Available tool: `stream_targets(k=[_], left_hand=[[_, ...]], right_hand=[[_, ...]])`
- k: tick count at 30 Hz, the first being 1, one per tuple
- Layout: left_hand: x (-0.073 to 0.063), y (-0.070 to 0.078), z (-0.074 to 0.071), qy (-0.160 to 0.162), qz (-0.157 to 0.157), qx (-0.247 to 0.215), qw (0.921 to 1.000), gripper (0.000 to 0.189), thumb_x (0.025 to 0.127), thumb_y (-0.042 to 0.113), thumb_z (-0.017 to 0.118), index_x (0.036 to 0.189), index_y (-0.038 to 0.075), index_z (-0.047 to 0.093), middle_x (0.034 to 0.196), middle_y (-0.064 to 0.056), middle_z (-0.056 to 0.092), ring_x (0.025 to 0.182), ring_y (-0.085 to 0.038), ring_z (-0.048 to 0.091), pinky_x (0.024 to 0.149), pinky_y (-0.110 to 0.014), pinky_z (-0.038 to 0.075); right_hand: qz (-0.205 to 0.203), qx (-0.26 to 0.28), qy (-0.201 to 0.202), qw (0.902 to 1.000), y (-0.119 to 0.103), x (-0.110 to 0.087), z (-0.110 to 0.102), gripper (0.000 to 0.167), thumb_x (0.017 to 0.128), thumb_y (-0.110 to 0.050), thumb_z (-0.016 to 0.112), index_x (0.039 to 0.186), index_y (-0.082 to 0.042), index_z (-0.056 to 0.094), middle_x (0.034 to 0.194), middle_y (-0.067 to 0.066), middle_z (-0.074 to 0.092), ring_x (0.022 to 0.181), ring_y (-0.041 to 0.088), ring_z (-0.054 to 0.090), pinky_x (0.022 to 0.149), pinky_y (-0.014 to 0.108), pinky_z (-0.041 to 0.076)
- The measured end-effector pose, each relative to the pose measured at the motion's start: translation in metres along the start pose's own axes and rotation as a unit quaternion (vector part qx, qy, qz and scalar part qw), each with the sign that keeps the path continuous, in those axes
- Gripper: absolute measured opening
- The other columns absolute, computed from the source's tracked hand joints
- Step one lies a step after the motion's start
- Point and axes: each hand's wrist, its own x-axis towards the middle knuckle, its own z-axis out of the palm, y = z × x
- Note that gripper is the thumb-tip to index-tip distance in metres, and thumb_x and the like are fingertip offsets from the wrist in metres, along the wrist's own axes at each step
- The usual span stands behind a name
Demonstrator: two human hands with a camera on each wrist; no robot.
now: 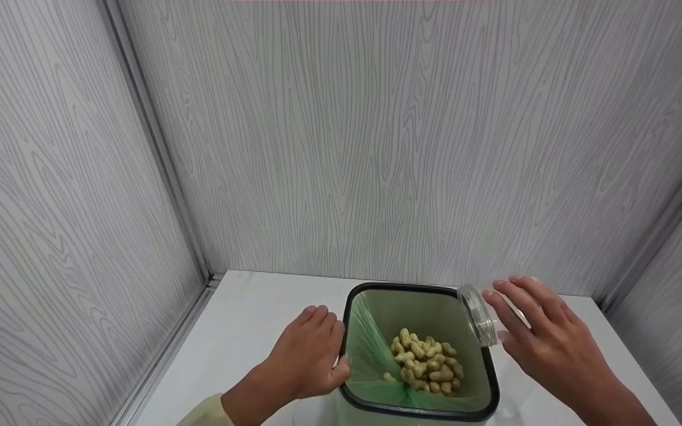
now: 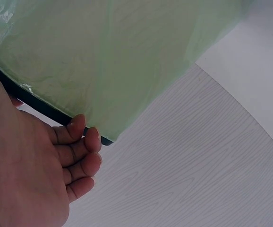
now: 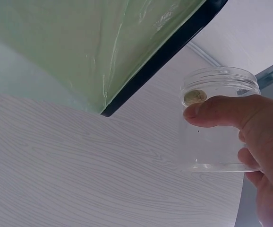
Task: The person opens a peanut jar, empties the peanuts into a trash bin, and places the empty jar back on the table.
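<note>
A bin with a black rim (image 1: 424,412) and a green bag liner (image 1: 370,337) stands in front of me. Inside it lies a heap of unshelled peanuts (image 1: 427,364). My left hand (image 1: 311,355) grips the bin's left rim, its fingertips (image 2: 93,139) curled at the dark edge in the left wrist view. My right hand (image 1: 554,337) holds a clear jar (image 1: 478,313) on its side, the mouth tilted over the bin's right rim. One peanut (image 3: 194,98) shows in the jar near its mouth in the right wrist view, beside my thumb.
The bin stands on a white table (image 1: 246,307). Wood-grain panels (image 1: 400,148) close it in at the back and on both sides, with metal strips along the corners. A clear round shape (image 1: 311,411) shows partly at the bin's lower left.
</note>
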Motion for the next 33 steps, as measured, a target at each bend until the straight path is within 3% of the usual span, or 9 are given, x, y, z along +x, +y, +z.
stream_targets(k=[3, 9, 12, 22, 29, 33], left_hand=[[0.001, 0.0, 0.0, 0.0, 0.001, 0.0, 1.0, 0.038, 0.1, 0.042, 0.044, 0.105, 0.008, 0.06, 0.098, -0.005, 0.057, 0.097, -0.022, 0.047, 0.102, -0.039, 0.041], [0.0, 0.0, 0.001, 0.002, 0.0, 0.003, 1.0, 0.035, 0.1, 0.042, 0.045, 0.103, 0.009, 0.058, 0.097, -0.004, 0.055, 0.097, -0.022, 0.046, 0.101, -0.039, 0.04], [0.001, 0.0, 0.001, 0.004, -0.001, 0.002, 1.0, 0.035, 0.1, 0.042, 0.045, 0.103, 0.009, 0.059, 0.097, -0.005, 0.056, 0.097, -0.022, 0.046, 0.101, -0.039, 0.04], [0.001, 0.0, 0.001, 0.0, -0.002, -0.005, 1.0, 0.037, 0.1, 0.041, 0.044, 0.105, 0.008, 0.06, 0.098, -0.006, 0.058, 0.097, -0.022, 0.047, 0.102, -0.039, 0.041], [0.001, 0.0, 0.001, 0.001, 0.0, -0.001, 1.0, 0.038, 0.1, 0.042, 0.044, 0.106, 0.008, 0.06, 0.1, -0.006, 0.058, 0.099, -0.022, 0.047, 0.102, -0.039, 0.04], [0.0, 0.0, 0.001, 0.003, 0.001, 0.0, 1.0, 0.038, 0.1, 0.042, 0.044, 0.107, 0.008, 0.06, 0.1, -0.006, 0.058, 0.099, -0.022, 0.048, 0.102, -0.039, 0.041]], right_hand=[[0.003, 0.005, 0.01, 0.9999, -0.001, 0.0, 0.002, 0.047, 0.101, -0.016, 0.034, 0.129, 0.001, 0.068, 0.127, 0.023, 0.067, 0.119, 0.042, 0.057, 0.119, 0.028, 0.024], [-0.051, -0.009, -0.059, 0.9969, -0.006, -0.006, 0.007, 0.052, 0.115, -0.018, 0.018, 0.138, -0.003, 0.063, 0.137, 0.019, 0.063, 0.128, 0.037, 0.053, 0.132, 0.032, 0.012], [-0.075, -0.012, -0.077, 0.9942, -0.008, -0.009, 0.011, 0.054, 0.115, -0.013, 0.014, 0.14, -0.005, 0.06, 0.142, 0.017, 0.061, 0.134, 0.033, 0.048, 0.133, 0.035, 0.011], [-0.077, -0.012, -0.078, 0.9939, -0.008, -0.012, 0.012, 0.054, 0.114, -0.011, 0.013, 0.141, -0.006, 0.06, 0.144, 0.015, 0.06, 0.141, 0.031, 0.043, 0.133, 0.035, 0.013], [-0.083, -0.019, -0.092, 0.9921, -0.008, -0.011, 0.007, 0.055, 0.114, -0.008, 0.012, 0.144, -0.007, 0.058, 0.147, 0.015, 0.058, 0.164, 0.023, 0.014, 0.133, 0.035, 0.01], [-0.096, -0.029, -0.09, 0.9908, -0.008, -0.011, 0.007, 0.055, 0.113, -0.006, 0.012, 0.145, -0.007, 0.057, 0.149, 0.014, 0.057, 0.164, 0.024, 0.013, 0.133, 0.037, 0.012]])
